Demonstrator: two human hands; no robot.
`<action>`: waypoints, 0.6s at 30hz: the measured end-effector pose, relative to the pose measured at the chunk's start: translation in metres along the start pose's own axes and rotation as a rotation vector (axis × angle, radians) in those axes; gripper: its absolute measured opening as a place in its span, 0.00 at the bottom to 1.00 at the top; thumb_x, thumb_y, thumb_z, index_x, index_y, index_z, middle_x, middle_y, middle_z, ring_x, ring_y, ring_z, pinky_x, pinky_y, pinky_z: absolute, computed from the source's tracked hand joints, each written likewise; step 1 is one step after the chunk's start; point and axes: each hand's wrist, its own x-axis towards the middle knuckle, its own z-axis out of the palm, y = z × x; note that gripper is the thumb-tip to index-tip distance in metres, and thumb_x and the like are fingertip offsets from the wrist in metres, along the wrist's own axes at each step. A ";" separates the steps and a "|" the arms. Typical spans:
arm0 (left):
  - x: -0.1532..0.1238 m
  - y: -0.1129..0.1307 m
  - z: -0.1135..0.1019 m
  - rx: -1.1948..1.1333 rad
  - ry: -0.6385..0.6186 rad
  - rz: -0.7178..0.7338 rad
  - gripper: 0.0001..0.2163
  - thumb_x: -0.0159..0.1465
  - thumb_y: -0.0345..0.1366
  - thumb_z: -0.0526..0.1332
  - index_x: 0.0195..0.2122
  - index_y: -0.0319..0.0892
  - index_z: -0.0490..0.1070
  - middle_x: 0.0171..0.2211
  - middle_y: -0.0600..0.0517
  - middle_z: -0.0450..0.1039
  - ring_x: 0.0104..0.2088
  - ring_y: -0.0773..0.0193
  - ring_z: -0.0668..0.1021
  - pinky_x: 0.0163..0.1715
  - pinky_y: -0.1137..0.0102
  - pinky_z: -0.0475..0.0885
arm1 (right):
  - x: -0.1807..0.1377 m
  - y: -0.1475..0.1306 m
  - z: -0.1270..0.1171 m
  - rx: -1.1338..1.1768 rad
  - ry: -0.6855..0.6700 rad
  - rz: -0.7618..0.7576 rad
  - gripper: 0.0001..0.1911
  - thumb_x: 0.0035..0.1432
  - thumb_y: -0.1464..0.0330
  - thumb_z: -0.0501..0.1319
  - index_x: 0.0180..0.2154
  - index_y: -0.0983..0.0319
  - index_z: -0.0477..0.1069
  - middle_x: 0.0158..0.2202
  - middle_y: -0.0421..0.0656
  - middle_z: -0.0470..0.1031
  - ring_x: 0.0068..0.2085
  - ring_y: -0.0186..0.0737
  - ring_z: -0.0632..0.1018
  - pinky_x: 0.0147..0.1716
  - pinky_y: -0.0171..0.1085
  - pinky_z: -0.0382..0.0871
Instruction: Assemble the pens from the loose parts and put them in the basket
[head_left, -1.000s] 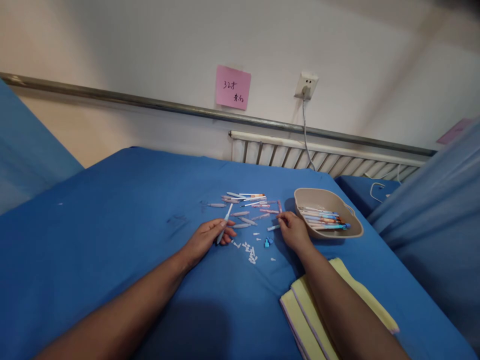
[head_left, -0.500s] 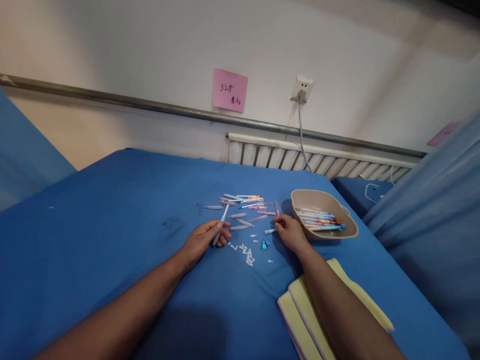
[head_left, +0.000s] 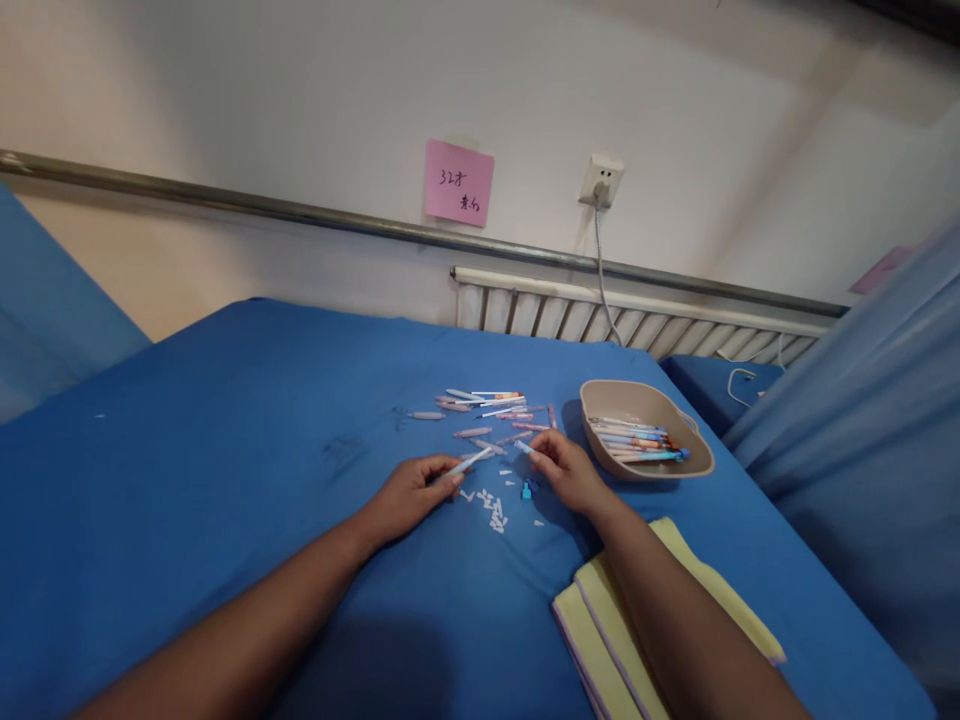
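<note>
My left hand (head_left: 420, 494) is closed around a pen part with a white refill (head_left: 474, 460) sticking out, pointing right. Facing it across a small gap, my right hand (head_left: 564, 468) pinches a short, light blue pen barrel (head_left: 524, 447). Behind both hands lie loose pen barrels (head_left: 472, 432) and refills (head_left: 498, 401), grey, pink and white. In front of them several small white pieces (head_left: 496, 512) are scattered on the blue sheet (head_left: 247, 470). Close under my right hand sits a small blue and teal piece (head_left: 526, 490) whose shape I cannot make out.
A beige basket (head_left: 701, 440) with several pens (head_left: 637, 442) stands right of my right hand. My right forearm passes over a folded yellow cloth (head_left: 611, 630). Beyond the far edge are a radiator (head_left: 555, 308) and a wall socket (head_left: 601, 181) with a plugged cable.
My right hand has lifted the light blue barrel from the sheet and moved left. My left hand has tilted its pen part from nearly upright to pointing right, towards the barrel.
</note>
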 end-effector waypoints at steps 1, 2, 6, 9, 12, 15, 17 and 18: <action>-0.001 0.001 0.000 0.033 -0.008 0.018 0.16 0.60 0.46 0.56 0.39 0.40 0.74 0.26 0.55 0.72 0.28 0.66 0.71 0.30 0.74 0.65 | -0.001 -0.002 0.002 0.065 -0.009 -0.011 0.06 0.59 0.65 0.53 0.36 0.61 0.65 0.27 0.38 0.69 0.29 0.35 0.71 0.30 0.33 0.65; -0.001 0.002 0.000 0.058 -0.017 0.037 0.15 0.60 0.45 0.56 0.39 0.41 0.74 0.28 0.55 0.73 0.30 0.65 0.72 0.32 0.74 0.65 | -0.002 -0.005 0.004 0.099 -0.015 -0.024 0.06 0.59 0.65 0.53 0.36 0.60 0.66 0.27 0.37 0.69 0.29 0.35 0.71 0.30 0.33 0.65; -0.004 0.005 0.000 0.101 -0.043 0.100 0.14 0.61 0.44 0.55 0.41 0.42 0.74 0.36 0.55 0.75 0.37 0.62 0.74 0.39 0.73 0.66 | -0.007 -0.019 0.008 0.081 -0.017 -0.072 0.06 0.59 0.67 0.54 0.35 0.60 0.68 0.29 0.38 0.70 0.30 0.34 0.71 0.31 0.32 0.64; -0.004 0.005 0.001 0.126 -0.062 0.119 0.14 0.62 0.43 0.54 0.41 0.41 0.74 0.38 0.54 0.76 0.39 0.61 0.75 0.40 0.73 0.66 | -0.008 -0.025 0.010 0.060 -0.021 -0.090 0.06 0.59 0.68 0.54 0.36 0.61 0.69 0.29 0.38 0.70 0.30 0.33 0.70 0.31 0.32 0.63; -0.005 0.004 0.001 0.163 -0.077 0.137 0.14 0.63 0.42 0.54 0.42 0.42 0.73 0.38 0.54 0.76 0.40 0.61 0.75 0.41 0.73 0.66 | -0.009 -0.026 0.010 0.036 -0.023 -0.117 0.06 0.58 0.68 0.55 0.36 0.61 0.70 0.29 0.38 0.71 0.30 0.33 0.71 0.31 0.31 0.63; -0.005 0.003 0.001 0.186 -0.086 0.155 0.14 0.63 0.42 0.53 0.44 0.42 0.73 0.40 0.54 0.76 0.41 0.61 0.75 0.43 0.73 0.66 | -0.009 -0.026 0.009 0.010 -0.001 -0.149 0.07 0.59 0.68 0.55 0.37 0.60 0.70 0.31 0.39 0.72 0.31 0.33 0.71 0.32 0.31 0.64; -0.005 0.003 0.002 0.202 -0.085 0.158 0.14 0.63 0.42 0.53 0.44 0.43 0.73 0.40 0.53 0.77 0.41 0.61 0.76 0.43 0.73 0.66 | -0.009 -0.028 0.008 -0.019 -0.001 -0.177 0.07 0.59 0.68 0.55 0.37 0.60 0.70 0.32 0.39 0.72 0.32 0.34 0.72 0.33 0.32 0.64; -0.006 0.003 0.002 0.208 -0.084 0.159 0.14 0.63 0.42 0.53 0.44 0.43 0.73 0.40 0.53 0.77 0.41 0.61 0.76 0.42 0.73 0.66 | -0.010 -0.029 0.008 -0.036 -0.005 -0.193 0.07 0.59 0.68 0.55 0.37 0.60 0.70 0.32 0.40 0.72 0.33 0.34 0.72 0.34 0.32 0.64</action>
